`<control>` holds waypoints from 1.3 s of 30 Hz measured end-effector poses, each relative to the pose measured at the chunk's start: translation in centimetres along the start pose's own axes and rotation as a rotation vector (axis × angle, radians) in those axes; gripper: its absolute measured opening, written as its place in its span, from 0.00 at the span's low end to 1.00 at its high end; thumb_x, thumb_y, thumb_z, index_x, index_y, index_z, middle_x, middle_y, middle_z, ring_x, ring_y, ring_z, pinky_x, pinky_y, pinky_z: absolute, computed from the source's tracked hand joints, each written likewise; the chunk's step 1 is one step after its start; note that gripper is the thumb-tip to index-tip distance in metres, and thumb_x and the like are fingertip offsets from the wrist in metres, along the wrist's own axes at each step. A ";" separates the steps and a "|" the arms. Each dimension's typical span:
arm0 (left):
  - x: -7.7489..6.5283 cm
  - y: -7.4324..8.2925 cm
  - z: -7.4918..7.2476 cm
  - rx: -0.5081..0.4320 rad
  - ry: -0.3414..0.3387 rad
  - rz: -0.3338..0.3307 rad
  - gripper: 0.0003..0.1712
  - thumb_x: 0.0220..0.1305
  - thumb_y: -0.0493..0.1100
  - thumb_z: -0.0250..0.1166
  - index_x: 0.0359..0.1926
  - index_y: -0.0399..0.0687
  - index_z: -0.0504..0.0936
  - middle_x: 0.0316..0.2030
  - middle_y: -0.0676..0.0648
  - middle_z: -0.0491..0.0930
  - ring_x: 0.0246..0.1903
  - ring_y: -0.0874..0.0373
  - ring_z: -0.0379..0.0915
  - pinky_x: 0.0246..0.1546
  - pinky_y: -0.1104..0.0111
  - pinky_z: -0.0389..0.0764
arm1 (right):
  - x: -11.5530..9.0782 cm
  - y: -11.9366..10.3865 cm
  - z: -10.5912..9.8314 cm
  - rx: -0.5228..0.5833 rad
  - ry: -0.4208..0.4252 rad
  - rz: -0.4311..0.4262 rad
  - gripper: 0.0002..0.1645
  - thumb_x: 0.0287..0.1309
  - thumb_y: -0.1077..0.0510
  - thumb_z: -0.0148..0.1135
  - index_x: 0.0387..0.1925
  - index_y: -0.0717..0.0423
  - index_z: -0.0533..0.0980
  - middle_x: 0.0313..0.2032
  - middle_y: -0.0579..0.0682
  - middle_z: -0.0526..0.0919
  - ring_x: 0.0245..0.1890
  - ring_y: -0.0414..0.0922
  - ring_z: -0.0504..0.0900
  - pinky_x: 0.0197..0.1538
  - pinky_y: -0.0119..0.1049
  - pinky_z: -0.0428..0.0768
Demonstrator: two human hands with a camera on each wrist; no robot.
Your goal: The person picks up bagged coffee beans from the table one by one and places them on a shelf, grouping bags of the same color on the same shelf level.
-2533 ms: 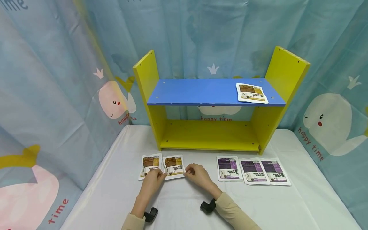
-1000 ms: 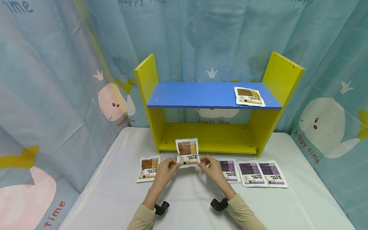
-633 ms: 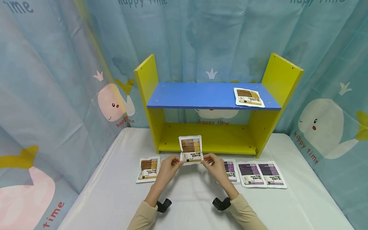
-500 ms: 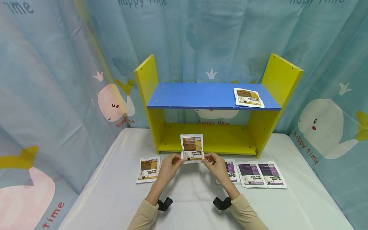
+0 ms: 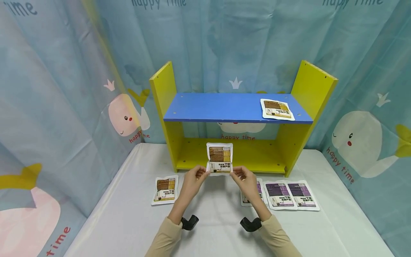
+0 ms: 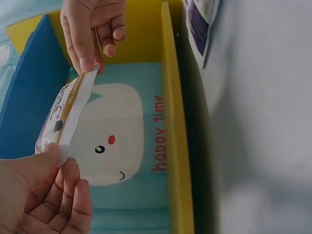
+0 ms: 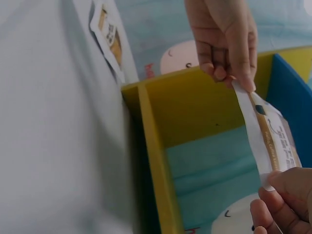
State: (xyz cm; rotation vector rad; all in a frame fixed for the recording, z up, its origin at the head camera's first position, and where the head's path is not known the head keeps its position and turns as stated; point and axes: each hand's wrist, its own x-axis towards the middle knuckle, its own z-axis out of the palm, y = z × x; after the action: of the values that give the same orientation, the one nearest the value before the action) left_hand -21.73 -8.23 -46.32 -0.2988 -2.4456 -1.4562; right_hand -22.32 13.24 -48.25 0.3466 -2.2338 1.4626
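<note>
Between both hands hangs a white packet with a brown and yellow label (image 5: 219,157), raised in front of the shelf's lower opening. My left hand (image 5: 192,182) pinches its lower left corner between thumb and fingers. At the lower right corner my right hand (image 5: 247,184) does the same. In the left wrist view the packet (image 6: 66,109) is seen along its lower edge, slightly bent. Behind it stands a yellow shelf (image 5: 231,155) with a blue upper board (image 5: 215,107). Another brown packet (image 5: 277,109) lies at the right end of that board.
One brown packet (image 5: 165,190) lies on the white table at left. Right of the hands lie purple-labelled packets (image 5: 302,195), one partly covered by the right hand and forearm. The shelf's yellow side panels (image 5: 316,89) rise above the blue board. A printed curtain (image 5: 96,64) hangs behind.
Both hands have gripped the right one of the two brown packets at left and lifted it off the table. They have carried it rightward and up towards the shelf.
</note>
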 end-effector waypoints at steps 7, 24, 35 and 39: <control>0.8 0.9 0.4 -0.028 0.031 0.067 0.10 0.59 0.47 0.64 0.36 0.46 0.79 0.29 0.51 0.79 0.28 0.61 0.72 0.30 0.72 0.76 | 0.5 -1.4 -1.1 0.022 0.027 -0.005 0.12 0.52 0.60 0.66 0.39 0.59 0.79 0.30 0.52 0.82 0.27 0.44 0.77 0.28 0.28 0.75; 2.8 4.1 0.8 -0.110 0.064 0.185 0.11 0.61 0.49 0.62 0.39 0.48 0.79 0.30 0.51 0.79 0.31 0.61 0.74 0.34 0.70 0.78 | 1.7 -6.2 -3.9 0.149 0.092 -0.068 0.12 0.55 0.68 0.61 0.42 0.70 0.75 0.31 0.62 0.78 0.27 0.45 0.74 0.31 0.26 0.73; 4.5 6.8 0.7 -0.227 0.101 0.226 0.13 0.61 0.44 0.62 0.42 0.41 0.79 0.32 0.44 0.80 0.31 0.54 0.76 0.34 0.66 0.79 | 3.5 -8.0 -5.4 0.235 0.122 -0.056 0.14 0.56 0.68 0.60 0.45 0.70 0.75 0.33 0.62 0.77 0.30 0.40 0.75 0.37 0.25 0.74; 4.6 8.8 0.0 -0.267 0.107 0.234 0.12 0.61 0.38 0.62 0.43 0.34 0.79 0.31 0.39 0.79 0.30 0.50 0.76 0.32 0.67 0.78 | 4.1 -8.5 -5.8 0.231 0.138 -0.078 0.16 0.56 0.67 0.60 0.48 0.69 0.76 0.33 0.64 0.78 0.31 0.38 0.76 0.36 0.25 0.74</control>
State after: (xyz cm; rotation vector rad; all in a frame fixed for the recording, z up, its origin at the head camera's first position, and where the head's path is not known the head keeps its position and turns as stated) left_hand -23.24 -3.94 -37.48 -0.5284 -2.0539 -1.6439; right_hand -20.82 15.17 -37.46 0.3874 -1.9275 1.6535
